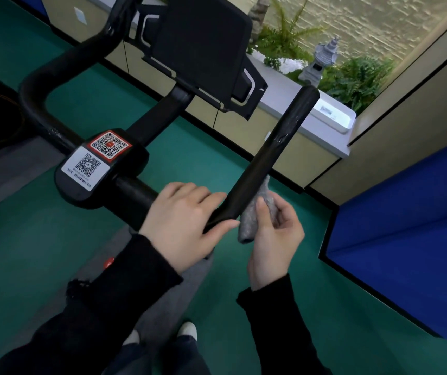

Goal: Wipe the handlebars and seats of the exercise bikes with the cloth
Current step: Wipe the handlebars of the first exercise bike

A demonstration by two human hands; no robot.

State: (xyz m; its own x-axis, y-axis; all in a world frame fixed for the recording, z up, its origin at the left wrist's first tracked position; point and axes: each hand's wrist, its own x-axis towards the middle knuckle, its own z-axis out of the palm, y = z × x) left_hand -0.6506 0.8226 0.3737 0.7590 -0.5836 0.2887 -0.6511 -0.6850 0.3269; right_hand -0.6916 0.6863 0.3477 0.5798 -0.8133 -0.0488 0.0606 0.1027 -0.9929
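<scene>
The black handlebar [271, 147] of an exercise bike fills the middle of the head view, its right bar running up to the right. My left hand [182, 220] rests on the bend of that bar, fingers straight across it. My right hand [273, 236] pinches a rolled grey cloth [257, 212] between thumb and fingers, and the cloth lies against the right side of the bar's lower end. The centre block [100, 166] carries two QR stickers. No seat is in view.
A black screen mount [203, 41] rises behind the bar. Beyond it runs a low beige cabinet [292, 147] with a white box and plants on top. A blue panel [406, 234] stands at the right. Green floor and a grey mat lie below, with my feet at the bottom.
</scene>
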